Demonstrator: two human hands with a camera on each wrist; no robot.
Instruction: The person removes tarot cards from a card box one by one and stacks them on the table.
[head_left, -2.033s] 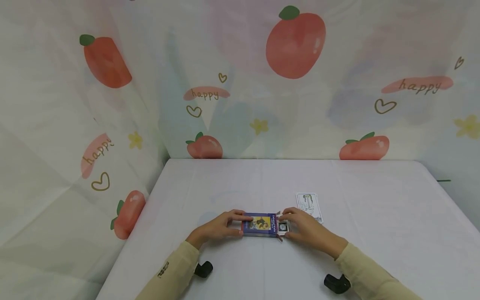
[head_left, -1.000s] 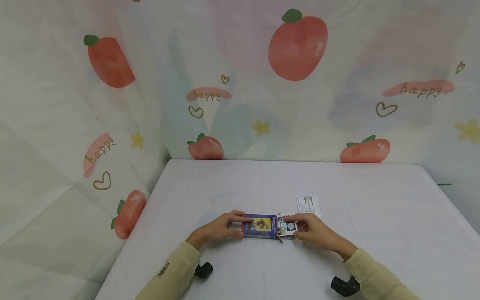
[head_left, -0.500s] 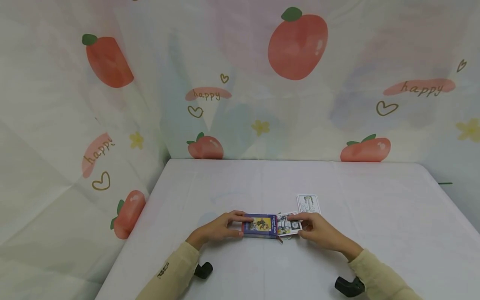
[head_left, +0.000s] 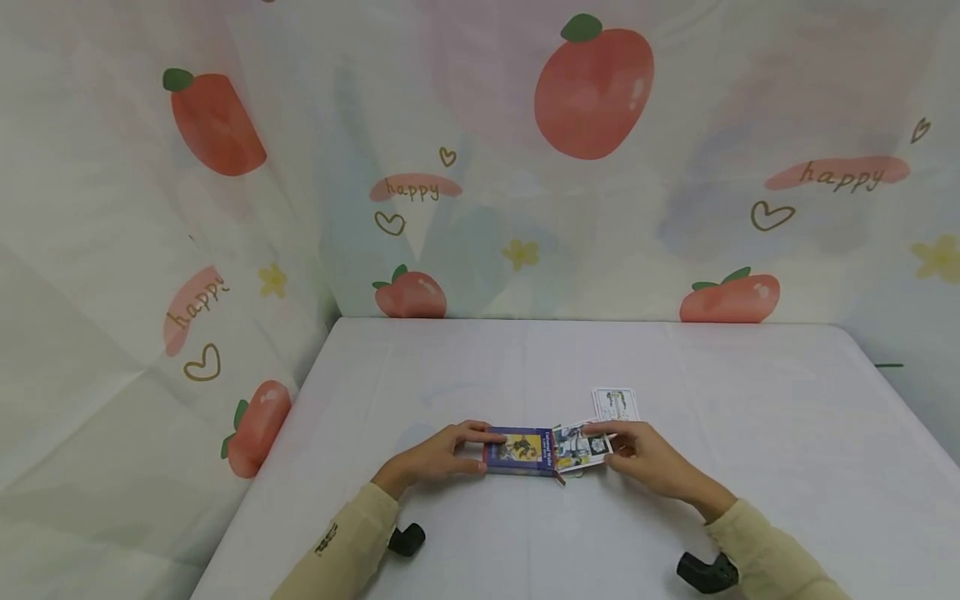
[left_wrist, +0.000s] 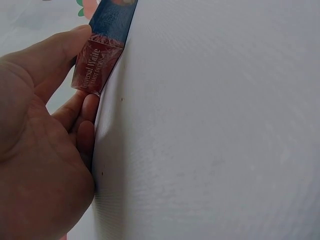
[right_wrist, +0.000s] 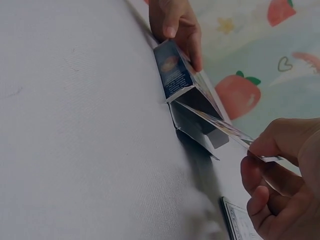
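Observation:
A blue tarot card box [head_left: 519, 451] lies flat on the white table, its end lettered "Universal Waite Tarot Deck" [left_wrist: 94, 67] in the left wrist view. My left hand [head_left: 441, 452] grips that left end between thumb and fingers. From the right end, where the flap [right_wrist: 192, 132] hangs down, a thin batch of picture tarot cards [head_left: 581, 450] sticks out at a slant. My right hand [head_left: 652, 462] pinches the outer edge of these cards between thumb and fingers. Their inner end is still within the box mouth.
Behind my right hand lies a small stack of tarot cards [head_left: 617, 403] on the white-covered table [head_left: 420, 358]. A fabric backdrop [head_left: 480, 225] with printed fruit stands along the far and left sides. Black wrist devices [head_left: 407, 540] hang below both sleeves.
My right hand has drawn the cards rightward out of the box, and they now tilt up toward the back right. The left hand and box stay in place.

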